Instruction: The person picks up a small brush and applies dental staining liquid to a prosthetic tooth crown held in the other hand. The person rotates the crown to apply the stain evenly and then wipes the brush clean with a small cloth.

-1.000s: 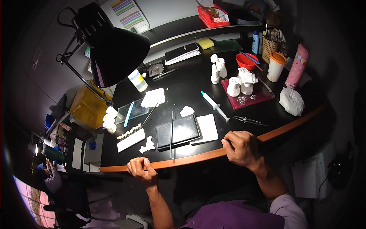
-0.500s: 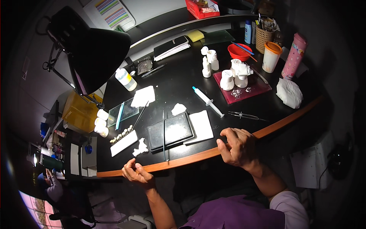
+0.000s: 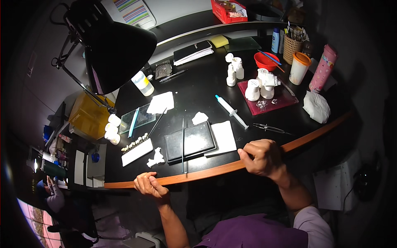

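My left hand (image 3: 151,184) rests at the wooden front edge of the black desk (image 3: 215,168), its fingers curled and pressed together with nothing in them. Further right, my right hand (image 3: 263,158) lies at the same edge in a loose fist; no object shows in it. Between them sits a closed black case (image 3: 190,142) with a thin brush (image 3: 183,144) lying across it. White paper (image 3: 222,138) lies partly beneath the case. A crumpled tissue (image 3: 156,158) and a shade guide with tooth-shaped tabs (image 3: 137,151) lie near my left hand. Tweezers (image 3: 271,129) lie beyond my right hand.
A syringe (image 3: 231,111) lies mid-desk. White bottles (image 3: 253,91) stand on a dark red slab (image 3: 285,100). A red bowl (image 3: 264,63), a lidded cup (image 3: 299,69) and a pink flask (image 3: 324,68) stand far right. A black lamp (image 3: 120,45) overhangs the left side.
The fingers of both hands have curled in more tightly. The desk and its things sit slightly further right in view; nothing on the desk has been moved.
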### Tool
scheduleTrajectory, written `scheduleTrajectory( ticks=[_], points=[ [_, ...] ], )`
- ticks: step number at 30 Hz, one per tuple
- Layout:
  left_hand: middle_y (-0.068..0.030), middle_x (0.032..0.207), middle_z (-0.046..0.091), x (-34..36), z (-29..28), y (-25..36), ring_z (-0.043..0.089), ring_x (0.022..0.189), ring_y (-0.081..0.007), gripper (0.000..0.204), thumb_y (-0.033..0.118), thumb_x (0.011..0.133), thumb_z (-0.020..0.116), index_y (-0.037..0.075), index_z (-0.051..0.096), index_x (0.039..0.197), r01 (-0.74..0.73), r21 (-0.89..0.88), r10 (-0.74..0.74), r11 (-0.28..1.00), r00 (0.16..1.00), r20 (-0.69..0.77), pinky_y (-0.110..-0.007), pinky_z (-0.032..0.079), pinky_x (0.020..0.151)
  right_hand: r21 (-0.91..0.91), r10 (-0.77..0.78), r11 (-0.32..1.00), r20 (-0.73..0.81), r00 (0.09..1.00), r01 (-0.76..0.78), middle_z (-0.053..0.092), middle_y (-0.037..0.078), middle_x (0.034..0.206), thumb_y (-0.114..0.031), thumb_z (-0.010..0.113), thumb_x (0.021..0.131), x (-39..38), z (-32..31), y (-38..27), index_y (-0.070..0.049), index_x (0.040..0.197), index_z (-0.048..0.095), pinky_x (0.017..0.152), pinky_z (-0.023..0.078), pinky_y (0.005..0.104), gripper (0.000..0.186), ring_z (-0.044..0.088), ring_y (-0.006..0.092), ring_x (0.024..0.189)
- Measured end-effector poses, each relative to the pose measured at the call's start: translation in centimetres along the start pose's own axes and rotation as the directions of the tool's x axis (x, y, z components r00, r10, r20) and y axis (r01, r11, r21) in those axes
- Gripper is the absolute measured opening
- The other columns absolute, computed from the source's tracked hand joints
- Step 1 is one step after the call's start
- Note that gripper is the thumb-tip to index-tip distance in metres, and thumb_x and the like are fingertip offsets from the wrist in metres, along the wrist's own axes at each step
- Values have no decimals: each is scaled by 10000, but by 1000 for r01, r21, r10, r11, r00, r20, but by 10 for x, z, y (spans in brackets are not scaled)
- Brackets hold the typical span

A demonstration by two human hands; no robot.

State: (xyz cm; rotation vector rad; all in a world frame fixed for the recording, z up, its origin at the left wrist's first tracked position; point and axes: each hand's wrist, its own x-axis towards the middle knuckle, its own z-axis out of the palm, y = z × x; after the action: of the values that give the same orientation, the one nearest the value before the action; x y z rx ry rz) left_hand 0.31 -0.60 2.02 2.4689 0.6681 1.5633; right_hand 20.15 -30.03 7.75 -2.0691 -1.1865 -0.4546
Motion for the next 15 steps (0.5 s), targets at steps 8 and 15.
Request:
scheduleTrajectory(
  ticks=[8,15],
  points=[
    [-101,874,585,-6,2,-6,532,887,-289,248,252,951,501,24,591,910,98,-9,-99,995,993,-64,-415,393,863,35,-2,999,-25,1000,3,476,88,516,-113,683,880,2,5,-3,-64,619,513,458,401,382,315,531,279,444],
    [-103,890,572,-8,6,-3,528,897,-293,235,243,963,506,20,567,918,106,-36,-109,994,989,-104,-423,402,857,66,145,987,21,989,-146,556,96,545,-170,710,909,0,2,-6,-67,756,558,481,465,392,240,607,297,478]
  ],
)
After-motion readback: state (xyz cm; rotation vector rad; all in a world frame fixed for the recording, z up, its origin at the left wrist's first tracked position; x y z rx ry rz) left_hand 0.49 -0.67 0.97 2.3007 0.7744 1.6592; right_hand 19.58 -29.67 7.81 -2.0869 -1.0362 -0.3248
